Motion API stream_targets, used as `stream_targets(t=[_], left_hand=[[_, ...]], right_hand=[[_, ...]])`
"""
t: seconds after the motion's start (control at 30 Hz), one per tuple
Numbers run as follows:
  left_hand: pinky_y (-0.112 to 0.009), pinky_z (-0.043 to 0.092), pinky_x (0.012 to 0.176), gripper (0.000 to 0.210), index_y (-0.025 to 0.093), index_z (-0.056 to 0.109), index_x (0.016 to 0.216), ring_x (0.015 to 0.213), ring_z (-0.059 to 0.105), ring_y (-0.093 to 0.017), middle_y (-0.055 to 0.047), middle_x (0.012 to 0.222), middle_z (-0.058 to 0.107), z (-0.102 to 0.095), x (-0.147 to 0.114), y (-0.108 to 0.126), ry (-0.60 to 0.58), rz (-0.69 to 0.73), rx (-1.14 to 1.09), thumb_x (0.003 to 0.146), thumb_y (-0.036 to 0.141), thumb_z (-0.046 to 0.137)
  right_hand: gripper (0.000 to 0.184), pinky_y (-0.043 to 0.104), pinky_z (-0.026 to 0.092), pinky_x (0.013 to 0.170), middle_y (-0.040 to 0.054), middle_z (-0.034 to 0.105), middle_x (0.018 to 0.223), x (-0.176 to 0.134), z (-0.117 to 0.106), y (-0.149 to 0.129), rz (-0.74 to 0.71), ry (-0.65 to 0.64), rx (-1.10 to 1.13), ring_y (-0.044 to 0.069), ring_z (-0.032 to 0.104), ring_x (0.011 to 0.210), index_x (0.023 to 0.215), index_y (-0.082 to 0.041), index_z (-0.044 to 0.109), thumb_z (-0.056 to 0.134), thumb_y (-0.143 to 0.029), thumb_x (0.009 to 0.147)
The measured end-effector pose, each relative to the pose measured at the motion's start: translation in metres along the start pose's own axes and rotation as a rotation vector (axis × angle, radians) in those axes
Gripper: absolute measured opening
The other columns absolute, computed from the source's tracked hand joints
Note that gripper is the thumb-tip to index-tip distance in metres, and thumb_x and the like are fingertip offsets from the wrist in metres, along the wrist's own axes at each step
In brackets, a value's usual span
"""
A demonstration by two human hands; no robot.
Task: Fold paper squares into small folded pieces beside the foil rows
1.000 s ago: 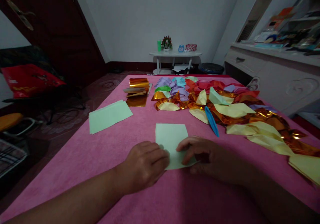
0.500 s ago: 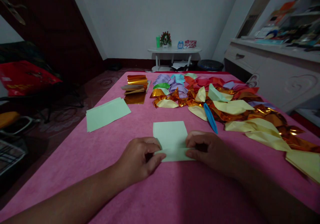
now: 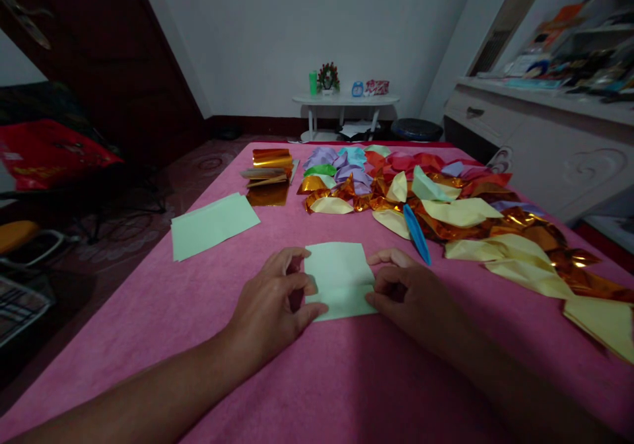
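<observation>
A pale green sheet of paper (image 3: 339, 265) lies in front of me, with a folded strip along its near edge. At its left side is my left hand (image 3: 277, 295), thumb on the near left corner and fingers curled along the edge. My right hand (image 3: 406, 285) pinches the right edge at the folded strip, its index finger by the upper right side. Farther left rests a stack of pale green sheets (image 3: 215, 227). Beyond the sheet on the right, a narrow blue object (image 3: 417, 234) lies beside folded paper pieces.
Gold foil sheets (image 3: 270, 180) are piled at the far left of the pink-covered table (image 3: 148, 358). Many crumpled yellow papers (image 3: 460, 211), gold foil and coloured pieces spread over the right side. A white side table (image 3: 347, 99) stands behind, a cabinet (image 3: 545, 133) to the right.
The fingers of both hands have spread upward along the sheet's sides. The folded strip at the near edge now looks wider, and the sheet's far edge has shifted slightly.
</observation>
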State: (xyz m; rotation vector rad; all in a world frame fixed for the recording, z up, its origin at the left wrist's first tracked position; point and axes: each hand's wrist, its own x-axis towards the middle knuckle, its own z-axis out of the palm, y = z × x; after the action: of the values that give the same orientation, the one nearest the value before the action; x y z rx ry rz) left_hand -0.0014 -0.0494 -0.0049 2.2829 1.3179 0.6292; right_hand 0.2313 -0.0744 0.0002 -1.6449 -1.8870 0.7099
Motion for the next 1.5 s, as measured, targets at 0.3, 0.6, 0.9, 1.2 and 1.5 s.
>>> stream_targets(t=[0.3, 0.6, 0.9, 1.2, 1.5], left_hand=[[-0.044, 0.036, 0.095, 0.020, 0.023, 0.069, 0.065, 0.120, 0.043, -0.030, -0.005, 0.132, 0.050, 0.003, 0.006, -0.008, 0.008, 0.026, -0.059, 0.065, 0.042, 0.077], [-0.026, 0.040, 0.065, 0.022, 0.016, 0.065, 0.059, 0.071, 0.055, -0.016, -0.002, 0.066, 0.061, 0.004, 0.011, -0.004, 0.000, 0.067, -0.287, 0.068, 0.033, 0.076], [-0.020, 0.037, 0.051, 0.022, 0.014, 0.063, 0.061, 0.054, 0.050, -0.010, -0.001, 0.060, 0.060, 0.001, 0.011, 0.005, 0.213, -0.037, -0.501, 0.072, 0.031, 0.072], [-0.021, 0.038, 0.056, 0.029, 0.011, 0.072, 0.076, 0.061, 0.053, -0.012, -0.005, 0.068, 0.065, 0.001, 0.014, 0.004, -0.098, -0.070, -0.773, 0.080, 0.039, 0.063], [-0.020, 0.035, 0.051, 0.030, 0.011, 0.069, 0.062, 0.055, 0.050, -0.011, -0.003, 0.058, 0.060, 0.003, 0.019, 0.003, 0.024, -0.228, -0.831, 0.072, 0.039, 0.069]], right_hand=[[0.015, 0.027, 0.042, 0.061, 0.0042, 0.057, 0.099, -0.005, 0.007, -0.008, 0.046, 0.118, -0.029, 0.014, 0.057, 0.073, 0.056, -0.018, 0.055, 0.060, -0.015, 0.069], [0.023, 0.025, 0.035, 0.053, -0.0015, 0.051, 0.063, -0.003, 0.009, -0.001, -0.033, 0.178, 0.064, 0.013, 0.048, 0.057, 0.054, -0.020, 0.049, 0.059, -0.021, 0.075], [0.008, 0.024, 0.039, 0.056, -0.0004, 0.056, 0.068, 0.002, 0.008, -0.009, -0.081, 0.233, 0.411, 0.013, 0.050, 0.062, 0.071, -0.018, 0.066, 0.061, -0.022, 0.076], [0.009, 0.025, 0.048, 0.065, 0.0024, 0.065, 0.075, 0.003, 0.012, -0.010, -0.005, 0.281, 0.666, 0.017, 0.060, 0.072, 0.064, -0.019, 0.068, 0.069, -0.025, 0.070], [0.020, 0.027, 0.043, 0.056, 0.0018, 0.063, 0.068, 0.006, 0.019, 0.001, 0.100, 0.246, 0.681, 0.018, 0.058, 0.066, 0.057, -0.020, 0.062, 0.073, -0.035, 0.065]])
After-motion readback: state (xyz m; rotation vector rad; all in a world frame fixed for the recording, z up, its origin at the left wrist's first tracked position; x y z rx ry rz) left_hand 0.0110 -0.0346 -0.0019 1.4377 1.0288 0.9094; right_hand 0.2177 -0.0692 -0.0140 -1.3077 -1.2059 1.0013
